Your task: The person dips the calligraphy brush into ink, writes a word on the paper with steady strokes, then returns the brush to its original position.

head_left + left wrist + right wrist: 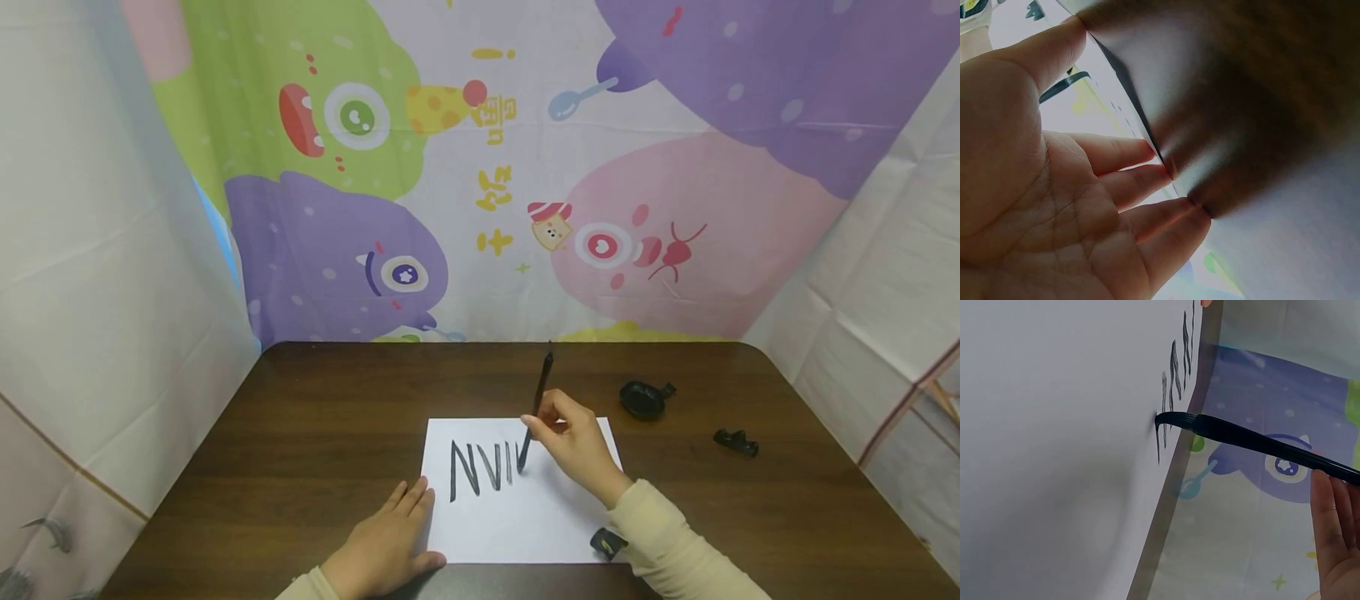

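Note:
In the head view a white sheet of paper (517,529) lies on the table, with thick black strokes (465,468) across its upper left that look like N, V and I. My right hand (576,442) pinches a black writing brush (542,385) between thumb and fingers, the handle nearly upright. Seen from the right wrist, the bristles (1175,419) bend against the paper at the end of a thin stroke. My left hand (386,533) rests with extended fingers on the sheet's left edge. A small black object (607,543) sits on the paper's lower right corner, beside my right sleeve.
Beyond my right hand stands a round black dish (642,401) with a small handle-like part. Farther right lies a black brush rest (737,442) with a wavy top. The dark wooden table (315,417) ends at a cartoon-printed curtain (480,308); pale cloth hangs on both sides.

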### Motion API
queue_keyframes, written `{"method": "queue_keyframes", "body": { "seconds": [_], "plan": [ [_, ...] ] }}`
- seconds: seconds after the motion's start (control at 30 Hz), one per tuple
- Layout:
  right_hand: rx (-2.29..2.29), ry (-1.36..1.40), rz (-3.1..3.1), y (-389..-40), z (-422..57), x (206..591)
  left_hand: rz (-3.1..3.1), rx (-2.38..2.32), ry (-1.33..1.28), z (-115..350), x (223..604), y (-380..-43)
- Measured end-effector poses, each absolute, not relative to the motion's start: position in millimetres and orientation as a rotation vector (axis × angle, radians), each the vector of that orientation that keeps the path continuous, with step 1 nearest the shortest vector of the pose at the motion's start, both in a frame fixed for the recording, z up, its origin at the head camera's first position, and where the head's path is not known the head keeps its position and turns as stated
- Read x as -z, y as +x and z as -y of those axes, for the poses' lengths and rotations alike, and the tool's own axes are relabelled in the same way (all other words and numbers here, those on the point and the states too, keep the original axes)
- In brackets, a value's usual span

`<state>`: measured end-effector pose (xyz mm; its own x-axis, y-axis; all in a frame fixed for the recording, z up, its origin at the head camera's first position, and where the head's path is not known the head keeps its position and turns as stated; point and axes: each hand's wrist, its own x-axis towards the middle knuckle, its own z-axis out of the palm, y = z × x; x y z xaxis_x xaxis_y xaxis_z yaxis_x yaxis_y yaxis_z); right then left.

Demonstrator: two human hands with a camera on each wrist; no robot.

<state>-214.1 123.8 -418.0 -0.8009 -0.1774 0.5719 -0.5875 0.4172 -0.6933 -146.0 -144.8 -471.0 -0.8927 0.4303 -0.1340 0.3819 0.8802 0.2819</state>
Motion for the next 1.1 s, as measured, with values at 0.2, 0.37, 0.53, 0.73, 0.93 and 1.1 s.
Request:
{"method": "queue_keyframes", "body": {
  "seconds": [0.2,0.37,0.53,0.73,0.93,1.1],
  "plan": [
    [-1.364,0.641,2.269,-220.6,-126.1,432.2,-2.859,-0.366,0.636,144.8,471.2,-146.0],
    [-1.366,0.636,2.289,-225.8,-130.3,445.2,-2.862,-0.362,0.642,145.1,472.2,-146.0],
    [-1.356,0.663,2.294,-223.4,-133.1,447.4,-2.856,-0.365,0.634,145.3,471.7,-145.8],
    [-1.321,0.687,2.291,-220.9,-132.9,447.5,-2.852,-0.364,0.633,145.2,471.8,-145.3],
    [-1.305,0.678,2.271,-219.8,-130.2,442.2,-2.853,-0.364,0.630,144.9,472.5,-145.7],
    [-1.324,0.716,2.172,-211.5,-128.4,417.4,-2.851,-0.365,0.611,144.2,472.8,-147.0]
  ]
}}
